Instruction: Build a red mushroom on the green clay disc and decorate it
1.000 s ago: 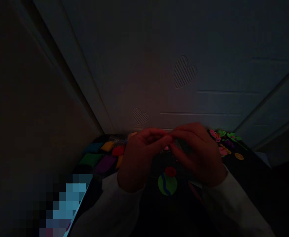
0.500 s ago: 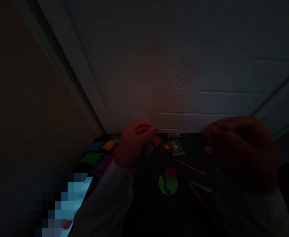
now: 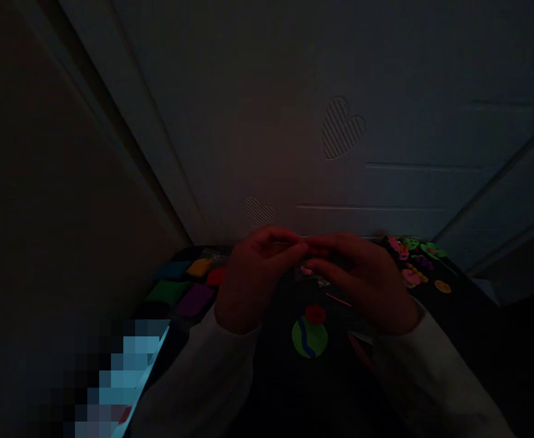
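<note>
The scene is very dark. My left hand [image 3: 253,277] and my right hand [image 3: 362,280] meet fingertip to fingertip above a dark mat [image 3: 285,377], both in white sleeves. Their fingers are pinched together on something small and reddish that I cannot make out. Below the hands lies a green clay disc with a blue stripe [image 3: 310,339] and a small red clay piece [image 3: 315,314] at its top. A thin red stick [image 3: 339,298] lies just under my right hand.
Coloured clay blocks [image 3: 187,286] in blue, yellow, red, green and purple sit at the left. Small finished clay shapes [image 3: 415,261] lie at the right. A white panelled door with heart marks [image 3: 342,128] stands behind. A lit screen [image 3: 125,377] glows at lower left.
Half a second ago my right hand was off to the right, apart from the left. It has come back to the middle and now meets my left hand's fingertips.
</note>
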Demonstrator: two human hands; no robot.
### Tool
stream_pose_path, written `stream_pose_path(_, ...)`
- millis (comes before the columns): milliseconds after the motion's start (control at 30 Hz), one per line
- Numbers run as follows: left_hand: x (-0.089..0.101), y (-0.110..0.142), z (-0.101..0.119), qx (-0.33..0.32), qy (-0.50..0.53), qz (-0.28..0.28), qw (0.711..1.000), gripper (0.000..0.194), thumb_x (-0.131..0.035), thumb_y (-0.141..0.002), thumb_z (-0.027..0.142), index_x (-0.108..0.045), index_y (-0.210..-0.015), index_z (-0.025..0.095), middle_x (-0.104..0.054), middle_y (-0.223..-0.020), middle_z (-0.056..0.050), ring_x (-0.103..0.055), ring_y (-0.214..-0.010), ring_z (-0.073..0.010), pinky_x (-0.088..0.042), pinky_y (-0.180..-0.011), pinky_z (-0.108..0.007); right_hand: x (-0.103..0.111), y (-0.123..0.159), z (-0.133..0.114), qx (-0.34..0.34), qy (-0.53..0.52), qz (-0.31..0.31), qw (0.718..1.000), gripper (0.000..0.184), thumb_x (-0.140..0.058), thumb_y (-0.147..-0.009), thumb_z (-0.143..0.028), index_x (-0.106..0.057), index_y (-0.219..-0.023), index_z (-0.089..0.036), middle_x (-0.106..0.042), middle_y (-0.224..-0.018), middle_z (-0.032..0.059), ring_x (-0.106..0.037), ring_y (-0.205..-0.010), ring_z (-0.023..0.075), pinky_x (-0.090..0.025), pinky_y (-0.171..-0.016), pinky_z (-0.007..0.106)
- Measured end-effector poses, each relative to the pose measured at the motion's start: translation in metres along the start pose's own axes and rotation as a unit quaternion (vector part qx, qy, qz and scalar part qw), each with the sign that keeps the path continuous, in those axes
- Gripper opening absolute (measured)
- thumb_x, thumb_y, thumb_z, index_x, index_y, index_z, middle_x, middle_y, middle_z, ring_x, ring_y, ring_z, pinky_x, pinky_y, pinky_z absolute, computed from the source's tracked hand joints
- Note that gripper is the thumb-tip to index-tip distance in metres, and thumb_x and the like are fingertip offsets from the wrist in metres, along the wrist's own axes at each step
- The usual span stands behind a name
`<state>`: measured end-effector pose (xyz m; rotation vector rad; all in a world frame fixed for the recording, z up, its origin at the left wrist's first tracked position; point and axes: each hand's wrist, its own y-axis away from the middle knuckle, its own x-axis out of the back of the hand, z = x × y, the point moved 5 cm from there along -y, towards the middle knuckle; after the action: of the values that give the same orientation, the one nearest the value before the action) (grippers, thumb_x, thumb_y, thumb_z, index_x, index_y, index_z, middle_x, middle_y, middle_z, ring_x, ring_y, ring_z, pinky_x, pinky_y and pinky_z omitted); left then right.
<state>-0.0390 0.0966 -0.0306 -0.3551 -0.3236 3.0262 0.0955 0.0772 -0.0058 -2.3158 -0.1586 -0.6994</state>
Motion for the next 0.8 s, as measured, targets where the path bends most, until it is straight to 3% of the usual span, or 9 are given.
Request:
stream_pose_path(200,-0.006,0.000,-0.006,0.038,0.033,-0.038,0.998,0.013,-0.068,-0.066,0.021,-0.058,-0.074,0.018,-0.064,-0.063,0.004,-0.059,-0.055,-0.0067,-0.046,-0.053,-0.016,0.000,-0.001,0.001,-0.011,0.015,0.025,1.000,0.012,-0.060,-0.076,-0.020,-0.065,-0.087,-0.019,-0.065,-0.076,-0.0025,-0.057,-0.070,0.0067,-0.043,-0.066,0.019)
stream_pose_path(300,0.008,-0.006,-0.005,0.023,-0.017,0.003,1.000,0.016,-0.068,-0.065,0.025,-0.058,-0.076,0.019,-0.062,-0.062,0.005,-0.058,-0.055,-0.0079,-0.045,-0.052,-0.017,0.004,0.001,0.005,-0.079,-0.103,0.022,0.991,0.009,-0.062,-0.074,-0.021,-0.065,-0.082,-0.022,-0.065,-0.069,-0.0045,-0.058,-0.062,0.0064,-0.045,-0.058,0.018)
stream_pose_path(400,0.032,-0.015,0.002,-0.036,-0.161,0.088,0.982,0.018,-0.068,-0.064,0.029,-0.060,-0.076,0.019,-0.064,-0.070,0.002,-0.060,-0.064,-0.0106,-0.047,-0.058,-0.020,0.015,0.004,0.006,-0.134,-0.259,0.040,0.956,0.008,-0.064,-0.072,-0.022,-0.066,-0.077,-0.027,-0.064,-0.064,-0.0073,-0.058,-0.056,0.0046,-0.045,-0.051,0.014)
stream_pose_path(433,0.037,-0.019,0.001,-0.039,-0.216,0.080,0.972,0.019,-0.067,-0.064,0.031,-0.061,-0.077,0.018,-0.065,-0.074,0.001,-0.061,-0.068,-0.0118,-0.047,-0.061,-0.021,0.019,0.005,0.005,-0.139,-0.289,0.053,0.946,0.009,-0.064,-0.072,-0.021,-0.066,-0.077,-0.028,-0.065,-0.066,-0.0076,-0.059,-0.058,0.0040,-0.045,-0.053,0.012)
stream_pose_path(533,0.039,-0.030,-0.016,-0.009,-0.365,-0.051,0.930,0.020,-0.058,-0.071,0.034,-0.062,-0.080,0.017,-0.066,-0.078,-0.001,-0.061,-0.073,-0.0145,-0.047,-0.066,-0.024,0.027,0.007,0.007,-0.153,-0.334,0.078,0.927,0.011,-0.062,-0.075,-0.020,-0.067,-0.080,-0.028,-0.067,-0.073,-0.0062,-0.060,-0.064,0.0032,-0.047,-0.058,0.011)
stream_pose_path(600,0.034,-0.033,-0.040,-0.003,-0.468,-0.171,0.867,0.018,-0.051,-0.074,0.029,-0.062,-0.081,0.018,-0.066,-0.081,-0.002,-0.061,-0.077,-0.0156,-0.046,-0.070,-0.026,0.023,0.006,0.009,-0.169,-0.366,0.059,0.913,0.012,-0.059,-0.077,-0.020,-0.067,-0.083,-0.027,-0.068,-0.078,-0.0043,-0.061,-0.065,0.0037,-0.048,-0.060,0.012)
stream_pose_path(633,0.033,-0.033,-0.053,0.003,-0.488,-0.205,0.848,0.014,-0.053,-0.070,0.025,-0.064,-0.076,0.017,-0.066,-0.077,-0.003,-0.060,-0.075,-0.0170,-0.045,-0.069,-0.028,0.020,0.006,0.010,-0.177,-0.388,0.042,0.904,0.013,-0.057,-0.078,-0.020,-0.067,-0.085,-0.026,-0.068,-0.080,-0.0033,-0.061,-0.066,0.0041,-0.048,-0.061,0.013)
stream_pose_path(700,0.030,-0.034,-0.080,0.011,-0.503,-0.245,0.829,0.007,-0.056,-0.062,0.016,-0.063,-0.064,0.017,-0.065,-0.069,-0.003,-0.060,-0.070,-0.0182,-0.044,-0.069,-0.029,0.012,0.004,0.011,-0.189,-0.430,0.015,0.883,0.015,-0.055,-0.080,-0.018,-0.065,-0.089,-0.025,-0.068,-0.085,-0.0018,-0.062,-0.069,0.0051,-0.049,-0.062,0.015)
stream_pose_path(800,0.029,-0.034,-0.112,0.015,-0.523,-0.255,0.813,0.013,-0.054,-0.058,0.008,-0.063,-0.059,0.017,-0.065,-0.066,-0.004,-0.059,-0.068,-0.0199,-0.042,-0.069,-0.031,0.009,0.003,0.012,-0.184,-0.466,0.011,0.866,0.018,-0.054,-0.079,-0.014,-0.064,-0.091,-0.024,-0.066,-0.086,-0.0016,-0.062,-0.071,0.0057,-0.049,-0.061,0.016)
